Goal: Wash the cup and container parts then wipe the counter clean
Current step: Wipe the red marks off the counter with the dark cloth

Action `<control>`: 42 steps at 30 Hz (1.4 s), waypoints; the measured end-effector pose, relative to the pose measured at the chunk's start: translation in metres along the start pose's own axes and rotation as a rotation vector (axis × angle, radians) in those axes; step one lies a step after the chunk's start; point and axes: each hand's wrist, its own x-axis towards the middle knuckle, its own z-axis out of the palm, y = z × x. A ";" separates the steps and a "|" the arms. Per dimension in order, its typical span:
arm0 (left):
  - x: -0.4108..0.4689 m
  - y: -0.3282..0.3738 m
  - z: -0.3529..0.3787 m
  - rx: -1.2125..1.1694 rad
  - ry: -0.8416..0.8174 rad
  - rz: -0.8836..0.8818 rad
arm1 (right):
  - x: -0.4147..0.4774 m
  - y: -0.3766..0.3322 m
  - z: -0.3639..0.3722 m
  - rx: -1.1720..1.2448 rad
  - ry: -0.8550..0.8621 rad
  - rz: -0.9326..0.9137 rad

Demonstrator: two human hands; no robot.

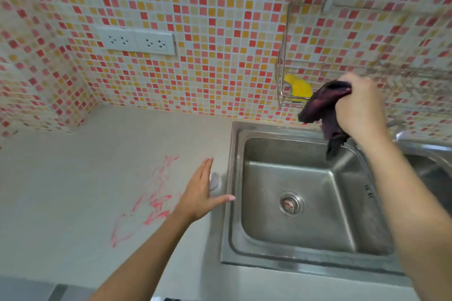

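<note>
Hanging above the stainless steel sink (pixel 269 127), a dark maroon cloth (pixel 322 105) is gripped in the right hand (pixel 362 107); the left hand (pixel 198 193) is spread flat, well apart, beside red scribbles (pixel 156 200) on the pale counter (pixel 73 178).

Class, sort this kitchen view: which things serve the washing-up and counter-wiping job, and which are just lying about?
In use: dark cloth in right hand; red marks on counter; sink; left hand.
Idle: yellow sponge in wire rack; wall sockets.

The sink (pixel 303 255) sits right of the counter (pixel 73 178), a rack (pixel 283 95) behind it.
</note>
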 end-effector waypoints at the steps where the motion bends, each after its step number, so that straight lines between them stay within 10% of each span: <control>1: -0.002 -0.007 0.003 -0.044 -0.001 0.010 | -0.021 -0.002 0.014 -0.009 -0.049 0.024; 16: 0.008 -0.073 0.032 -0.503 0.042 -0.004 | -0.294 -0.052 0.188 0.061 -0.712 0.525; 23: 0.012 -0.068 0.010 -0.505 0.127 0.009 | -0.308 -0.044 0.191 -0.143 -0.569 0.084; 34: -0.009 -0.135 -0.122 -0.570 0.537 -0.155 | -0.362 -0.089 0.247 -0.256 -0.905 -0.579; 42: -0.029 -0.208 -0.153 -0.471 0.653 -0.249 | -0.295 -0.174 0.370 -0.268 -0.748 -0.434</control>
